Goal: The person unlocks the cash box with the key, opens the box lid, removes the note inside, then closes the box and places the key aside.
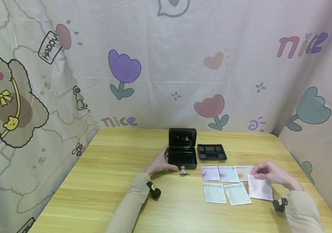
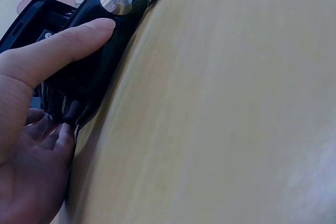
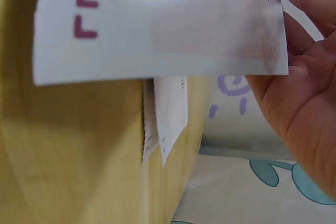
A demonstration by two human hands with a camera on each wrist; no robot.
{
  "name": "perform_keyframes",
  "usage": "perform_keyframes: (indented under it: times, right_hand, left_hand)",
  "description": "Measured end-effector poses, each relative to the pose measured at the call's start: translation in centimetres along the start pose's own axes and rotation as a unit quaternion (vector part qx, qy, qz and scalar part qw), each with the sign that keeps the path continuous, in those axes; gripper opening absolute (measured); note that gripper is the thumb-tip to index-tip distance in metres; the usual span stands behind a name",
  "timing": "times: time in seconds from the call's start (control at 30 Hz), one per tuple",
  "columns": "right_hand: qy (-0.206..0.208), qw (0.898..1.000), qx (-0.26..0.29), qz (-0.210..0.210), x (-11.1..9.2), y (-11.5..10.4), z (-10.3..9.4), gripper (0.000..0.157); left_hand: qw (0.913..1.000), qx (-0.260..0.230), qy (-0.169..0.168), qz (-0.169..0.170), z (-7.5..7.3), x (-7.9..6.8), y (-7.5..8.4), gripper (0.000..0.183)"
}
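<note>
A small black cash box [image 1: 182,157] stands on the table with its lid raised. My left hand [image 1: 162,163] holds its left side; in the left wrist view the thumb [image 2: 79,40] lies along the front face, close to the silver lock [image 2: 116,1]. Keys on a ring [image 1: 184,174] hang from that lock. Between its thumb and fingers my right hand [image 1: 273,174] pinches the top edge of a pinkish printed paper note [image 1: 260,188]. In the right wrist view, the held note [image 3: 157,51] is lifted and tilted, showing its printed face.
A black compartment tray [image 1: 211,152] lies right of the box. Several notes lie in two rows before it, among them a purple note [image 1: 211,173], a blue note [image 1: 229,174] and a greenish note [image 1: 214,193]. A printed curtain [image 1: 160,71] hangs behind the table.
</note>
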State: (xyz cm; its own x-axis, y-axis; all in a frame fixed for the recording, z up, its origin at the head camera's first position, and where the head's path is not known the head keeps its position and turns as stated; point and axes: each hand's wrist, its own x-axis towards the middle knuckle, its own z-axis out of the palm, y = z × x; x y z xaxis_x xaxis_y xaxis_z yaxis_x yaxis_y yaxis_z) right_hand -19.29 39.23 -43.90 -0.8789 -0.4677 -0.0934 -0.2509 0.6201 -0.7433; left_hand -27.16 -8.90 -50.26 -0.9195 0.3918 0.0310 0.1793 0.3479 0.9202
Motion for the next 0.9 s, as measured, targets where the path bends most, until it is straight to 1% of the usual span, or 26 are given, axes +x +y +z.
perform_keyframes:
  times: [0.17, 0.4, 0.5, 0.67, 0.77, 0.9]
  right_hand:
    - [0.002, 1.000, 0.002, 0.001, 0.0, 0.4, 0.2, 0.013]
    - [-0.009, 1.000, 0.009, 0.025, 0.0, 0.7, 0.6, 0.020]
    - [-0.016, 1.000, 0.007, 0.025, 0.1, 0.7, 0.7, 0.023]
    - [-0.015, 1.000, -0.013, 0.024, 0.1, 0.7, 0.8, 0.021]
    - [-0.016, 1.000, -0.022, 0.011, 0.2, 0.8, 1.0, 0.020]
    - [-0.019, 0.999, -0.023, 0.012, 0.3, 0.9, 1.3, 0.020]
  left_hand:
    - [1.0000, 0.000, -0.003, -0.001, 0.0, 0.0, -0.1, 0.126]
    - [1.0000, -0.004, -0.004, 0.005, 0.0, 0.0, -0.1, 0.125]
    - [1.0000, -0.002, -0.003, 0.000, 0.0, 0.1, -0.2, 0.125]
    - [1.0000, 0.004, -0.002, -0.001, 0.0, 0.1, -0.2, 0.125]
    - [1.0000, 0.005, -0.002, -0.001, 0.0, 0.1, -0.2, 0.125]
    - [1.0000, 0.004, -0.002, -0.001, 0.0, 0.1, -0.2, 0.126]
